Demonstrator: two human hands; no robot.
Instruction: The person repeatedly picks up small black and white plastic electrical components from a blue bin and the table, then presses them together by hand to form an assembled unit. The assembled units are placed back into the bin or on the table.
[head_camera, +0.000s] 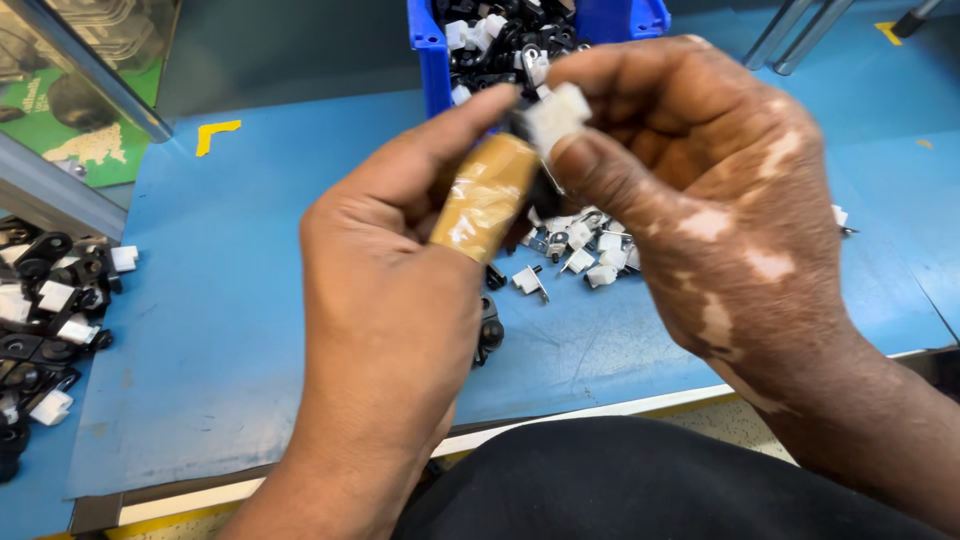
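Nearest the camera, a dark-clothed lap (620, 480) fills the bottom edge, in front of the blue work mat (250, 300).

Above it, the left hand (390, 290) is raised over the mat. Its thumb, wrapped in tan tape (487, 195), and its forefinger close on a small black part (522, 125), most of which is hidden between the fingers.

The right hand (700, 190) meets the left from the other side. Its thumb and forefinger are pinched on a small white plastic clip (556, 112), held against the black part. Whether the two pieces are already joined cannot be told.

Under the hands, a scatter of loose white clips with metal pins (585, 250) lies on the mat, with one black part (489, 330) just beside the left wrist.

At the left edge lies a heap of black parts fitted with white clips (45, 310).

Furthest off, a blue bin (432, 55) holds mixed black and white pieces. A yellow corner mark (215, 132) sits on the mat to its left.
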